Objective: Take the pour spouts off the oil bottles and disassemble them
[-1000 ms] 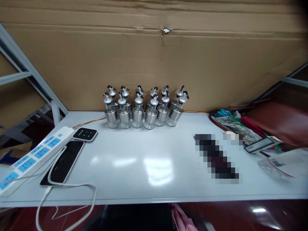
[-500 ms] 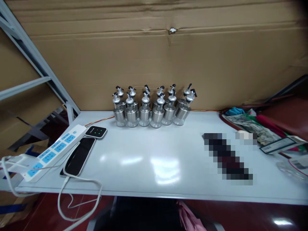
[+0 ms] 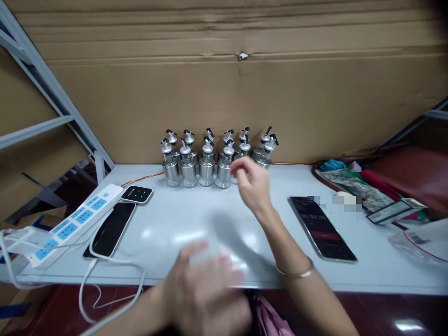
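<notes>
My right hand (image 3: 252, 184) reaches in over the table, in front of the right part of a group of bottles. Its fingers are curled inward, and I see nothing in them. Each glass bottle (image 3: 206, 170) has a steel sleeve and a silver pour spout with a black lever. They stand upright in two rows against the cardboard. The hand partly covers a front-row bottle; whether it touches that one I cannot tell. My left hand (image 3: 210, 284) is low over the table's front edge, smeared by motion, its fingers indistinct.
A white power strip (image 3: 79, 224), a black phone (image 3: 114, 228) with a white cable and a small black device (image 3: 137, 194) lie left. A lit phone (image 3: 322, 228) lies right, near cloth items (image 3: 357, 179) and a card box (image 3: 395, 211). Cardboard (image 3: 157, 93) walls the back.
Both hands have come into view from below, the right one reaching forward to the bottles. The view has shifted slightly. The bottles stand in the same arrangement.
</notes>
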Motion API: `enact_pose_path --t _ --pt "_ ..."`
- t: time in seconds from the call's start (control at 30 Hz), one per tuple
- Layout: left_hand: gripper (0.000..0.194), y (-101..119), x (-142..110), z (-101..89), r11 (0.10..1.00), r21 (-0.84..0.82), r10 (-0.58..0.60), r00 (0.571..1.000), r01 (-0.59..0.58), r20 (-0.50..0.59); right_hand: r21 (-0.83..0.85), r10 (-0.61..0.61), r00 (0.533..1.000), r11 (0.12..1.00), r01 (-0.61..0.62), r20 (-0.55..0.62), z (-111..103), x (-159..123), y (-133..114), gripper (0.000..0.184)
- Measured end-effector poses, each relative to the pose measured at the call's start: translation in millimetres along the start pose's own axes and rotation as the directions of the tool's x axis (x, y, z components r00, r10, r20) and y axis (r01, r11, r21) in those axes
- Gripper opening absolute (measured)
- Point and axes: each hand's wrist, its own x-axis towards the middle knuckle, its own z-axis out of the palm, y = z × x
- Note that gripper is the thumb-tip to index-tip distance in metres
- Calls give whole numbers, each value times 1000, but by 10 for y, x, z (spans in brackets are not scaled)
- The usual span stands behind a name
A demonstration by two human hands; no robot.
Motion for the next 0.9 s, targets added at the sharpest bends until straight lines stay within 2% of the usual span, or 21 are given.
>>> enact_pose_path --t 0.03,0.1,0.13,0.2,0.27,0.33,0.4,0.57,0.67,0.7,0.83,0.9 --pt "30 -189 131 118 1000 -2 -23 999 23 -40 -57 66 993 997 -61 101 85 29 115 23" --pt "43 -610 366 344 988 1 -155 973 157 -170 -152 165 956 980 -130 242 241 25 370 27" --pt "51 -828 453 443 966 -5 -252 937 259 -243 -160 168 955 978 -131 244 306 3 491 29" --pt "62 -1233 546 597 895 -42 -429 830 444 -357 -172 165 953 977 -123 254 403 -53 684 31" --pt "69 -1551 536 700 821 -102 -554 738 562 -386 -168 143 956 981 -102 254 460 -101 800 34" --pt "74 -1756 463 766 766 -160 -630 679 622 -377 -160 116 960 984 -77 255 487 -131 861 35" --pt "76 -1864 379 807 731 -204 -675 645 651 -358 -155 94 962 986 -55 256 499 -144 893 34" --pt "77 -1949 284 809 710 -255 -703 637 656 -317 -149 65 968 988 -28 244 497 -175 904 31" --pt "75 -1974 284 749 662 -193 -731 565 724 -383 -148 56 974 989 -23 221 469 -206 839 28" --pt "70 -1977 286 728 650 -160 -731 554 743 -399 -147 53 977 989 -23 208 457 -214 807 27" --pt "59 -1910 294 687 630 -153 -749 544 761 -379 -128 34 988 992 -15 150 433 -234 664 23" --pt "61 -1827 299 686 663 -170 -727 572 729 -379 -77 -3 995 997 10 95 441 -248 601 21"
